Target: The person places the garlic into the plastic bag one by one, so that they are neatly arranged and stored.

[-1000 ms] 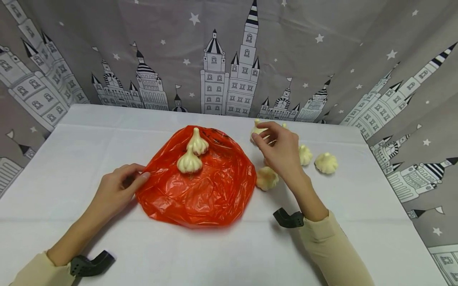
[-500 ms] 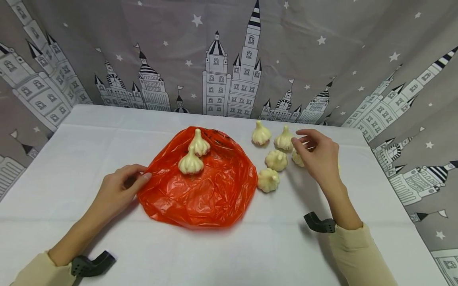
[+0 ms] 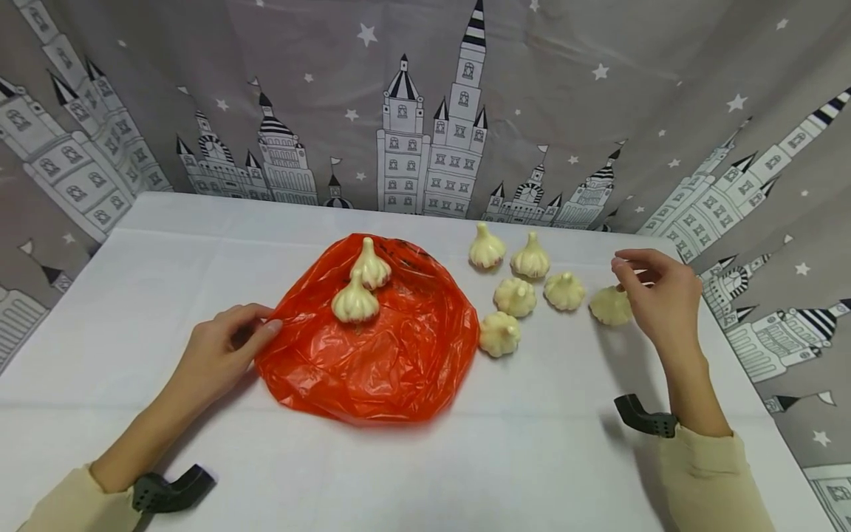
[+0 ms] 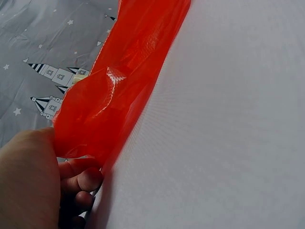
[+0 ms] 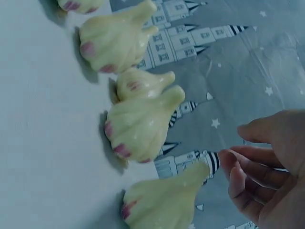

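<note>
A red plastic bag [image 3: 392, 362] lies spread on the white cloth, its near left edge pinched between the thumb and fingers of my left hand [image 3: 216, 355]. In the left wrist view the bag's rim [image 4: 119, 90] rises from that pinch. Two garlic bulbs, a front one [image 3: 355, 304] and a back one [image 3: 370, 270], sit on the bag. My right hand [image 3: 668, 295] hovers just over the rightmost garlic bulb [image 3: 609, 307], fingers loosely bent and holding nothing. The right wrist view shows a gap between its fingertips and the nearest bulb's stem [image 5: 193, 179].
Several more garlic bulbs stand right of the bag, among them a far one [image 3: 487, 247], a middle one [image 3: 564, 291] and one touching or very near the bag's edge [image 3: 499, 335]. A grey castle-print curtain [image 3: 299, 66] hangs behind the table [image 3: 425, 473].
My right hand has moved rightwards, from above the far left bulbs, past the middle ones, to the rightmost bulb. My left hand and the bag have stayed in place.
</note>
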A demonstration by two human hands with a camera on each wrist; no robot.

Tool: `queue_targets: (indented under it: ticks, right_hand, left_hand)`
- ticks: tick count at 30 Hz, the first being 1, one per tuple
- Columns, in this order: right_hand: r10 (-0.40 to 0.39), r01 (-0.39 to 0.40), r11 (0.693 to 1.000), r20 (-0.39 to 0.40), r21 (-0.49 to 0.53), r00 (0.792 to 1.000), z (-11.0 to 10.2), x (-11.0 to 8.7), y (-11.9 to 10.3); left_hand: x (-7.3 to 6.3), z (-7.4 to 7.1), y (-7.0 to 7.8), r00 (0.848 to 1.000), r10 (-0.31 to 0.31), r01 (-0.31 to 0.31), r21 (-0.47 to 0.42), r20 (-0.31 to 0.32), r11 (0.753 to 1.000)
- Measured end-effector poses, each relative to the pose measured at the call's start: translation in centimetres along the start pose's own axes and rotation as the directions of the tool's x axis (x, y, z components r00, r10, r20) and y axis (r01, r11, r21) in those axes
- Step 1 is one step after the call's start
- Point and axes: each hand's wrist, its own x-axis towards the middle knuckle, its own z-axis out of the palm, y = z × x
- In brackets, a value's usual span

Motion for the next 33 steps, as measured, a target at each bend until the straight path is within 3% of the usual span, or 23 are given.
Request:
queue_targets:
  ticks: [6, 12, 17, 22, 27, 33]
  right_hand:
    - [0.051, -0.046, 0.998, 0.133, -0.04, 0.99, -0.7, 0.4, 1.1]
    - [0.055, -0.047, 0.998, 0.302, -0.035, 0.952, -2.0, 0.8, 2.7]
    - [0.02, -0.035, 0.999, 0.373, 0.031, 0.928, -2.3, 0.9, 3.6]
    - [0.008, -0.025, 0.999, 0.418, 0.035, 0.909, -2.4, 1.0, 3.9]
    - [0.033, -0.017, 0.999, 0.437, -0.041, 0.899, -2.5, 1.0, 3.9]
    - [0.0, 0.049, 0.992, 0.384, -0.119, 0.923, -1.9, 0.9, 4.0]
  left_hand:
    - [-0.1, -0.1, 0.0, 1.0, 0.0, 0.0, -0.01, 0.001, 1.0]
    - [0.1, -0.1, 0.1, 1.0, 0.013, -0.013, -0.015, 0.0, 1.0]
    - [0.2, -0.2, 0.2, 1.0, 0.015, -0.015, -0.015, -0.002, 1.0]
    - [0.2, -0.2, 0.2, 1.0, 0.016, -0.016, -0.016, -0.002, 1.0]
    - [0.3, -0.1, 0.1, 1.0, 0.023, -0.023, -0.023, -0.006, 0.999]
    - [0.2, -0.1, 0.0, 1.0, 0.018, -0.018, -0.022, -0.005, 1.0]
